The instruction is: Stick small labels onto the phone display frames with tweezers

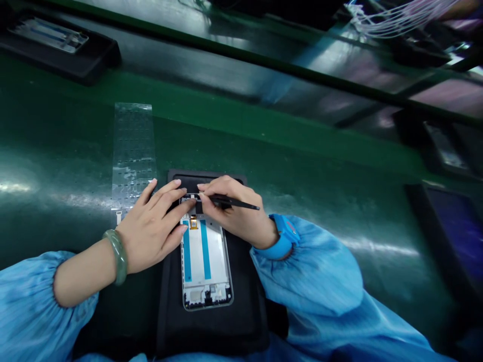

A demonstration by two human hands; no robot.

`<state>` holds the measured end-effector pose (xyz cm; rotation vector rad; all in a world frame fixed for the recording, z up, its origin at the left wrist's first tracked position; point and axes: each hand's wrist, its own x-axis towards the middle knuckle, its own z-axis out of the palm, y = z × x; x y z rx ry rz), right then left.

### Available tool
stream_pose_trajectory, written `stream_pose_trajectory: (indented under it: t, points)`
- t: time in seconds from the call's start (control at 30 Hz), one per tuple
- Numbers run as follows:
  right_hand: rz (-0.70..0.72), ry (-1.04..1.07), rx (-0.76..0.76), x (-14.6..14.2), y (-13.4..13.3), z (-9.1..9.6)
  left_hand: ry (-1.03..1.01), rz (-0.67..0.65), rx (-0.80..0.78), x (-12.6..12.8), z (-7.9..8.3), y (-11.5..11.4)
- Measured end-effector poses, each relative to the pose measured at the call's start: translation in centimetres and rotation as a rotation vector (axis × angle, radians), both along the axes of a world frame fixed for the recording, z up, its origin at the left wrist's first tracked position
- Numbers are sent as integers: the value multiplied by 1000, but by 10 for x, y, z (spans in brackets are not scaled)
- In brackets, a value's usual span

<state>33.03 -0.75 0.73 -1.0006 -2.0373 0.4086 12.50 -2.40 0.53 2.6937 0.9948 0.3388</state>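
A phone mid-frame (217, 251) with two blue strips lies in a black tray (241, 317) in front of me. My left hand (153, 226) is open, fingers spread, with its fingertips on the frame's upper left part. In a pinch grip, my right hand (234, 206) is shut on black tweezers (239, 202). Their tip points at the frame's top edge, where my fingers hide the contact. An orange flex cable (193, 222) shows just below my left fingertips.
A clear plastic sheet (134, 136) lies left of the tray, partly behind my left hand. Another black tray (86, 68) with a phone frame (49, 34) stands at the far left. More dark trays (418, 216) are at the right. White cables (400, 20) hang at the back right.
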Motion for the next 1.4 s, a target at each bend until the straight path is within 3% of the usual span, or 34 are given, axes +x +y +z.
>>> stream_pose_trajectory:
  t: [0.33,0.53,0.7,1.1,1.3,1.4]
  points:
    - [-1,10,21,0,1,-1,-19,8,-6,0,0,0]
    - [136,-207,32,-2,-6,12,-8,-3,-12,0,-1,0]
    - [123,-333,-24,-5,-9,20,-31,8,-16,1,1,0]
    - [-10,-141,-40,-3,7,8,-19,8,-2,1,-1,2]
    - [-53,141,-331,4,8,1,-23,15,-10,2,0,1]
    - [-42,115,-296,2,7,2,-4,15,-12,2,1,1]
